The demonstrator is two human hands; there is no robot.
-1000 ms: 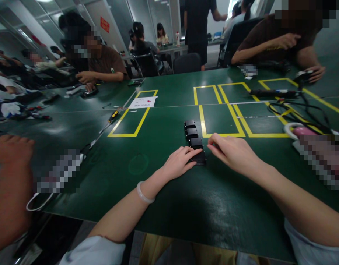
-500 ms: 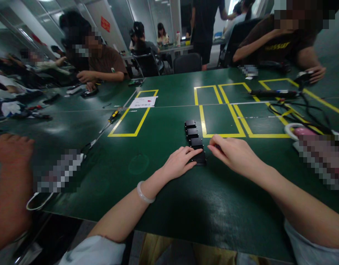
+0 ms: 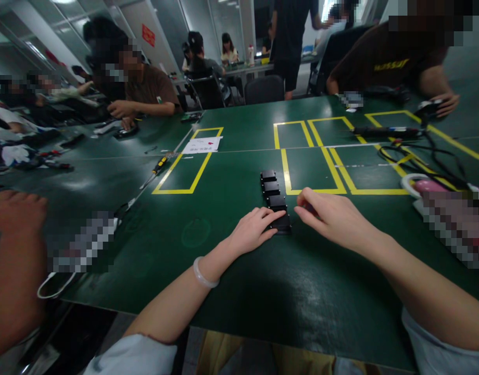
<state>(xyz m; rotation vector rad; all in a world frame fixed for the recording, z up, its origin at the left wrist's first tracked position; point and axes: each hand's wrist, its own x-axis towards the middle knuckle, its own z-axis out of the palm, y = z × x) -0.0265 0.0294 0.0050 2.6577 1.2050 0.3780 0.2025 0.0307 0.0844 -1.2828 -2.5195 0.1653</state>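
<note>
Several small black blocks (image 3: 270, 186) stand in a slightly staggered row on the green table (image 3: 231, 291). At the near end of the row, my left hand (image 3: 255, 227) lies over the nearest black block (image 3: 285, 221), its thumb and fingers holding it at the left side. A pale bangle (image 3: 203, 273) circles that wrist. My right hand (image 3: 331, 216) hovers just right of the same block, apart from it. Its fingers are curled and the thumb is close to the index finger; what they hold, if anything, is too dark to make out.
Yellow tape outlines (image 3: 315, 191) mark the table. A white paper (image 3: 202, 145) and a yellow-black screwdriver (image 3: 160, 165) lie left of centre. Black cables (image 3: 427, 156) and a pink object (image 3: 432, 186) are at right. Another person's arm (image 3: 19, 260) rests at far left; co-workers sit opposite.
My right hand has shifted very slightly right, away from the block. My left hand stays put. Across the table at right, a person has leaned forward and lowered an arm.
</note>
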